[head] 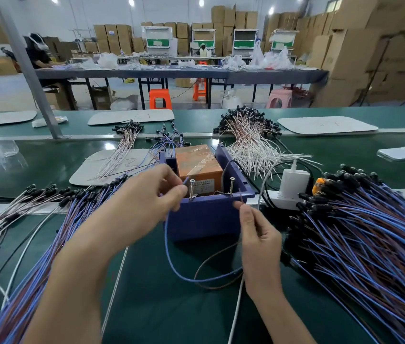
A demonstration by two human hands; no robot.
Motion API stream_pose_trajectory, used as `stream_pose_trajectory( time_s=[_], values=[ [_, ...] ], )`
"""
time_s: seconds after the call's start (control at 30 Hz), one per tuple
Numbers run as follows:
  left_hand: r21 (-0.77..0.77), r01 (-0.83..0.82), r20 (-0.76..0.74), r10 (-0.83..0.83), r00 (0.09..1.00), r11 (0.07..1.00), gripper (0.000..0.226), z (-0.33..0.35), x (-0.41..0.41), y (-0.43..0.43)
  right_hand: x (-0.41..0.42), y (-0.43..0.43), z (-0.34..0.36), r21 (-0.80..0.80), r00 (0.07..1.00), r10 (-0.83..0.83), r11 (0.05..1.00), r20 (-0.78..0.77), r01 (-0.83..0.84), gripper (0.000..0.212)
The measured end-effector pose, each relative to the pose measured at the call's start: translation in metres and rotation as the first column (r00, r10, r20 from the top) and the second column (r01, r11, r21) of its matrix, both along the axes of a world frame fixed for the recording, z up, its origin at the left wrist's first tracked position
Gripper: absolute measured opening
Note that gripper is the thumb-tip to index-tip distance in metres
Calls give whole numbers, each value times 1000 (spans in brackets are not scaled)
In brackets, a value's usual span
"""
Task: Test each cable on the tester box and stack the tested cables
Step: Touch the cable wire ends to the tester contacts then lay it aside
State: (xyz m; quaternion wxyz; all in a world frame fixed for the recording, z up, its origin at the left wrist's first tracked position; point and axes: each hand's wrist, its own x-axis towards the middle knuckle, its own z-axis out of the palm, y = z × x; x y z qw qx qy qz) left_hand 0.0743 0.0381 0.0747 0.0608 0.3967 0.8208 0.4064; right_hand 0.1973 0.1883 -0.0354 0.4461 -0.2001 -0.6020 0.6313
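At tester box (206, 217), left hand (144, 197) and right hand (258, 234) pinch cable (167, 244); label (202, 185) illegible.

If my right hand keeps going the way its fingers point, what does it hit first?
Your right hand would probably meet the front rim of the blue tester box first, just right of the right screw; the brown wire it pinches would touch sooner. Depth is unclear.

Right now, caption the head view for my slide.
The left hand and right hand pinch the blue and brown ends of one cable near the screws on the tester box.
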Motion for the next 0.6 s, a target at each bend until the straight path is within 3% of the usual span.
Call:
stream_pose_trajectory(
  time_s=[0.2,0.37,0.5,0.6],
  values=[
    [-88,-135,-65,129,989,987,16,-7,-20,-17,-2,3,-8,42,994,-92,995,66,89,24],
    [-77,-101,-91,94,991,992,13,-9,-21,-14,-5,2,-11,68,987,-133,989,84,128,28],
    [-80,-97,-111,88,990,992,12,-12,-22,-11,-4,-1,-6,85,991,-129,988,32,126,9],
    [-64,-99,-116,91,989,993,13,-13,-23,-11,-2,-2,-4,117,993,-117,986,-7,117,7]
  ],
)
